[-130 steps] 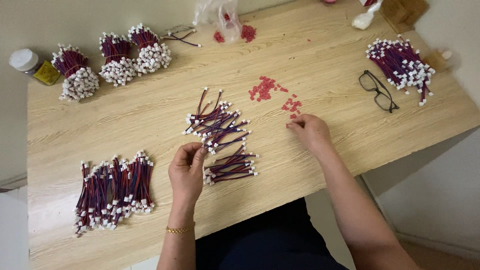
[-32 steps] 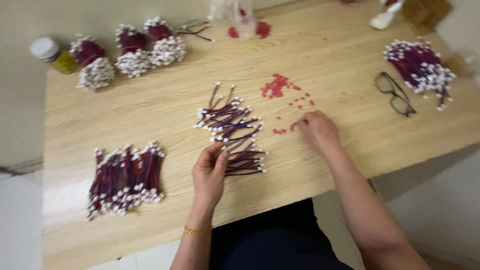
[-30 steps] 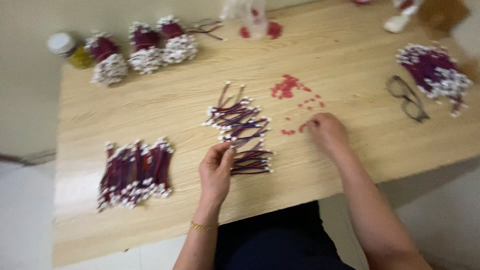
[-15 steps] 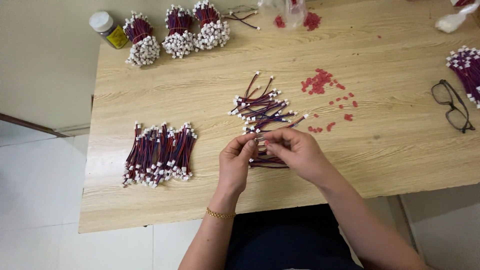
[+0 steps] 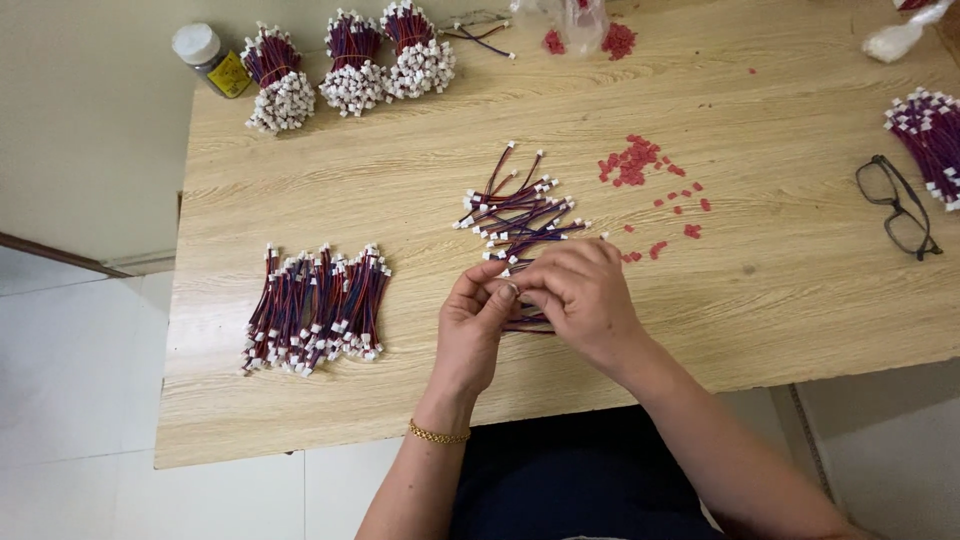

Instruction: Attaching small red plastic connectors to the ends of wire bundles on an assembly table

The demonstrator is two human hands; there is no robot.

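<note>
While both hands are meeting at the centre of the frame, the left hand (image 5: 475,325) and right hand (image 5: 580,295) are pinching one wire lead (image 5: 522,322); a sorted row (image 5: 315,308) is lying at left, a loose pile (image 5: 515,210) is waiting above.

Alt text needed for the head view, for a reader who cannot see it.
Seen from above, a person's left hand and right hand meet over a loose pile of red-and-purple wire leads with white connectors on a wooden table. A laid-out batch of leads lies to the left, small red pieces and eyeglasses to the right.
</note>
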